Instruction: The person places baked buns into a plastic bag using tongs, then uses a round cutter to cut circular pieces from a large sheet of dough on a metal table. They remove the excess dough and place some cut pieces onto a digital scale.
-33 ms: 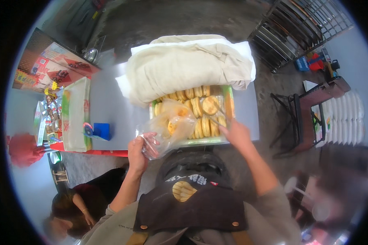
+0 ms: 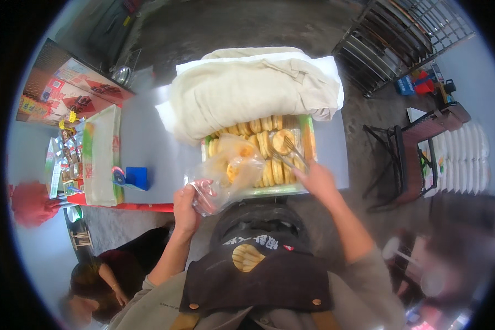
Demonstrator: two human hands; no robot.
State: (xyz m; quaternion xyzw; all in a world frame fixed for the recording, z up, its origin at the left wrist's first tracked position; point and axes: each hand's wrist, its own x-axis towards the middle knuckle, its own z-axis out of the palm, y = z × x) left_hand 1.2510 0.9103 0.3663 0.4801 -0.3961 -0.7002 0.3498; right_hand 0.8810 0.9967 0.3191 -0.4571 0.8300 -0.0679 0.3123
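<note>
My left hand (image 2: 191,202) is closed on the edge of a clear plastic bag (image 2: 217,184), with some of the film gathered over its fingers. Round yellow flatbreads (image 2: 234,171) show through the bag, which lies over the left part of a box (image 2: 309,144) with green edges. Several rows of the same flatbreads (image 2: 265,144) stand on edge in that box. One flatbread (image 2: 283,141) lies face up at the right. My right hand (image 2: 316,180) grips metal tongs (image 2: 286,157), whose parted tips reach to this flatbread; whether they touch it I cannot tell.
A beige and white cloth (image 2: 247,91) covers the box's far part on a grey table (image 2: 148,126). At left are a blue stand (image 2: 137,177) and a cloth-covered box (image 2: 102,159). A tray rack (image 2: 390,44) and a chair (image 2: 412,148) stand right. A person (image 2: 102,275) is at lower left.
The tongs' tips have shifted slightly at the right-hand flatbread and look a little wider apart. My left hand and the bag stay nearly where they were.
</note>
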